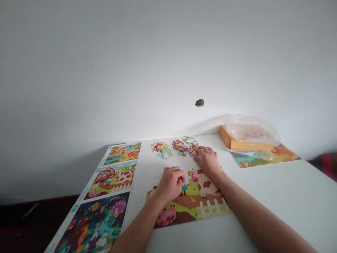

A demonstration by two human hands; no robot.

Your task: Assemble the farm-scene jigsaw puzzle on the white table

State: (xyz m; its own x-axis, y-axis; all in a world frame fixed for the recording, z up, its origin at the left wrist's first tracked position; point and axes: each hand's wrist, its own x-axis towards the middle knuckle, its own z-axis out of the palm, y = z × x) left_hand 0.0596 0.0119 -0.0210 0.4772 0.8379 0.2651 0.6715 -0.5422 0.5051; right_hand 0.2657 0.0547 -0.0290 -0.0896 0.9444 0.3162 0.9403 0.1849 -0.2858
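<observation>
On the white table [284, 182], light, stiff card jigsaw pieces [180, 147], best pinched by their edges, lie beyond the part-built farmyard puzzle [195, 207]; our left hand [170, 184] and right hand [207, 161] curl over them, and we cannot tell whether either grips.

**Head-worn view, facing forward and down**

We look out from the person's head across a white surface [265, 182], with a white wall [168, 59] filling the upper half of the frame. The left forearm [137, 228] and right forearm [263, 211] enter close to us from the bottom edge. A jigsaw puzzle [188, 200] lies nearby at lower centre, and the surface's far edge runs just above mid-frame height.
</observation>
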